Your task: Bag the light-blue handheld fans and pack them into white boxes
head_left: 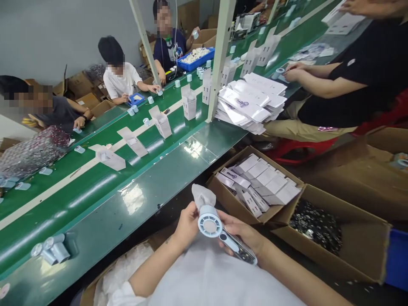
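A light blue handheld fan is held over my lap, its round grille turned up toward me. My right hand is wrapped around its handle, which has a shiny dark section toward the end. At the far side of the fan head, the fingers of my left hand pinch a thin white cloth or soft bag, which sticks up beyond the head. Whether the left fingertips also press on the fan head is hard to make out.
A green conveyor belt carries open white boxes and light blue parts. Blue fan parts lie on the near ledge. Right of me are a carton of folded boxes and a carton of black bits. Several co-workers sit along the belt.
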Demonstrator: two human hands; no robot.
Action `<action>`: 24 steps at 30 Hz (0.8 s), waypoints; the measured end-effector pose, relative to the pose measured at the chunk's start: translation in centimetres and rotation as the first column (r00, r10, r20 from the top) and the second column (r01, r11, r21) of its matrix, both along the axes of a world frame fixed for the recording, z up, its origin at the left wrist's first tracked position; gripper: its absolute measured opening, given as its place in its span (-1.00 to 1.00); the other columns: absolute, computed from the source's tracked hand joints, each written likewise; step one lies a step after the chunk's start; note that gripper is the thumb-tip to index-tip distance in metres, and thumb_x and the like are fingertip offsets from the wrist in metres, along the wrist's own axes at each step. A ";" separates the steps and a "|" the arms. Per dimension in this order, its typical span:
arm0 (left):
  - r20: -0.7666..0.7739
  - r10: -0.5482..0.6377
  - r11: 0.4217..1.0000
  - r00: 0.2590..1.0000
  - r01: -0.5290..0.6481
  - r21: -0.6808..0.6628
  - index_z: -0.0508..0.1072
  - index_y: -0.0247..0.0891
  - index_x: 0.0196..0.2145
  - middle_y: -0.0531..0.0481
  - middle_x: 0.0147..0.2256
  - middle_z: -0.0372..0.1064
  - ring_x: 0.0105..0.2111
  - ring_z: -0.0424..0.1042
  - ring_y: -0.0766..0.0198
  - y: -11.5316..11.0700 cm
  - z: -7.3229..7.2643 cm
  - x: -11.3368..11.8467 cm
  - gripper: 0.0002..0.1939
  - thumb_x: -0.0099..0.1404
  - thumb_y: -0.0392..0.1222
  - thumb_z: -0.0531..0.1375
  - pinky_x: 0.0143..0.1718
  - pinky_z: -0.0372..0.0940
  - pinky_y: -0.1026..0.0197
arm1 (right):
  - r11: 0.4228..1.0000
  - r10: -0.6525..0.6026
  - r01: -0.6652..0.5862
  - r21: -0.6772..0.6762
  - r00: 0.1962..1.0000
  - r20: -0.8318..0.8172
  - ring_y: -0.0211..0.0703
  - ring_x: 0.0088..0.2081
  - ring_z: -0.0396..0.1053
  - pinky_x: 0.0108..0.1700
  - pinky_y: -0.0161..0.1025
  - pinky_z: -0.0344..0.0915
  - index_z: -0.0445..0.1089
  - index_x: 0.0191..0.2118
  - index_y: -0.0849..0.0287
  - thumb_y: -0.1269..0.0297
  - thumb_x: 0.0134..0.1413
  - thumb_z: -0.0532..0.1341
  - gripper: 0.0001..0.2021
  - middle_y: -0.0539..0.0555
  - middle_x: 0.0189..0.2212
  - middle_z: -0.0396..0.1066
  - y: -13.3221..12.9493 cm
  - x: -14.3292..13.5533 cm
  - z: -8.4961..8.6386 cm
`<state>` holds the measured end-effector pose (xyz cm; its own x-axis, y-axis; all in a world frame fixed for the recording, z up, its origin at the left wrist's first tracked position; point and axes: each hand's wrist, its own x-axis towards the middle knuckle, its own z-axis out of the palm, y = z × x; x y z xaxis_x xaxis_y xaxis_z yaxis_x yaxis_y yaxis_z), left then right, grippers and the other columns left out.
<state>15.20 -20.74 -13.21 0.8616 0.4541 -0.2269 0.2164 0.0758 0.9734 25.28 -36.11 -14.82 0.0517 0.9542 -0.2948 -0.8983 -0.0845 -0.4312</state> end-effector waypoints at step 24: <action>0.125 -0.079 0.876 0.989 0.009 0.483 0.43 -0.22 -0.31 -0.03 -0.30 0.36 -0.34 0.39 0.30 -1.8 1.3 3.7 -0.87 0.31 -0.29 0.08 -0.30 0.32 0.25 | 0.897 -0.227 0.292 -0.331 0.948 0.222 -0.21 -0.50 0.42 -0.56 -0.29 0.41 0.26 -0.16 0.20 0.21 -0.12 0.38 -0.59 0.03 -0.41 0.44 -3.6 2.8 1.3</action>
